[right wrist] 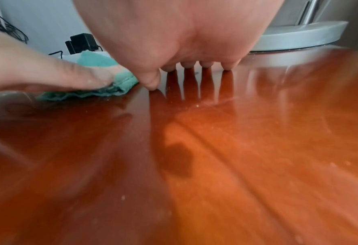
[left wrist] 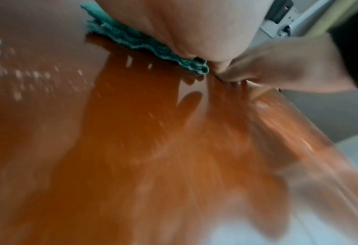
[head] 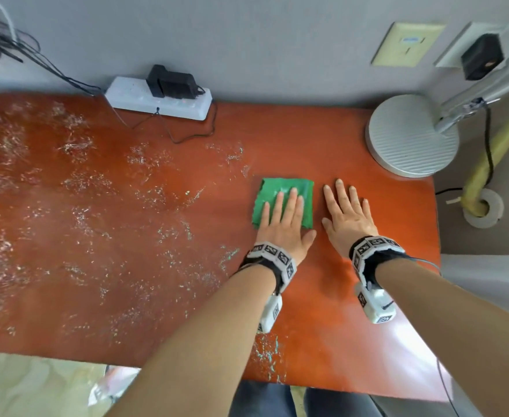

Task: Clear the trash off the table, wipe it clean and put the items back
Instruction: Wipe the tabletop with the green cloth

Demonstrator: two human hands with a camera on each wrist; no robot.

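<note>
A folded green cloth (head: 280,191) lies on the reddish-brown table (head: 156,266), right of centre. My left hand (head: 283,218) presses flat on the cloth with straight fingers. My right hand (head: 348,210) lies flat on the bare wood just right of it, fingers spread, holding nothing. Whitish wet streaks and specks (head: 81,182) cover the left and middle of the table. In the left wrist view the cloth (left wrist: 144,41) shows under my palm. In the right wrist view the cloth (right wrist: 102,92) sits under my left hand (right wrist: 48,74), and my right fingertips (right wrist: 187,65) touch the wood.
A white power strip (head: 159,99) with a black adapter and cables stands at the back edge. A round grey lamp base (head: 409,136) sits at the back right corner. The table's right edge (head: 436,224) is close to my right hand.
</note>
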